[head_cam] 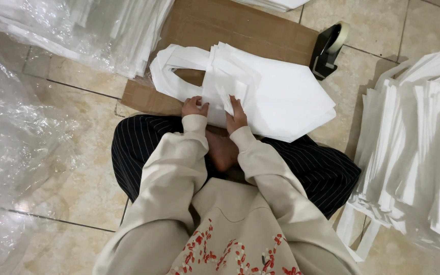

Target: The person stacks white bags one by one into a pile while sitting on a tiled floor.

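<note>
Plastic sheeting (11, 153) crumpled far left on floor tiles (77, 168). Cardboard sheet (230, 25) lies flat ahead of person's knees. Left hand (193, 107) curled, grip pressed together on near edge of white bag pile (276, 97), which sits on cardboard just in front of lap. Right hand (238, 114) beside it, grip pinching a folded flap of top bag. Black tape dispenser (328, 48) behind pile, on cardboard's right edge. Big stack of white bags (418, 153) far right.

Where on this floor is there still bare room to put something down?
Bare tile shows between the cardboard sheet and the white bag stack at right, near the tape dispenser. Ahead of both hands, folded white bags crowd the cardboard.
</note>
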